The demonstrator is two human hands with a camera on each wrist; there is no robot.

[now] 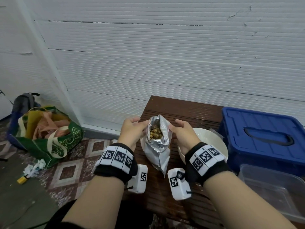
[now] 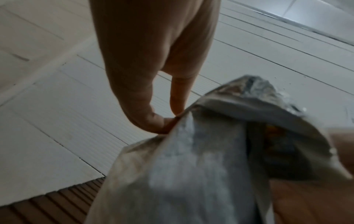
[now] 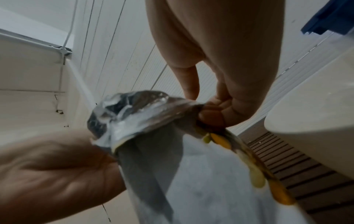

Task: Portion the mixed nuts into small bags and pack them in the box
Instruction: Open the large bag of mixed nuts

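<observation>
A silver foil bag of mixed nuts stands upright on the brown slatted table, its mouth pulled wide. My left hand pinches the left rim of the bag between thumb and forefinger. On the other side my right hand pinches the right rim of the bag, fingers curled on the foil. Both hands are at the bag's top edge, one on each side.
A white bowl sits just right of the bag, under my right wrist. A blue lidded box and a clear plastic container are further right. A green shopping bag and a backpack lie on the floor at left.
</observation>
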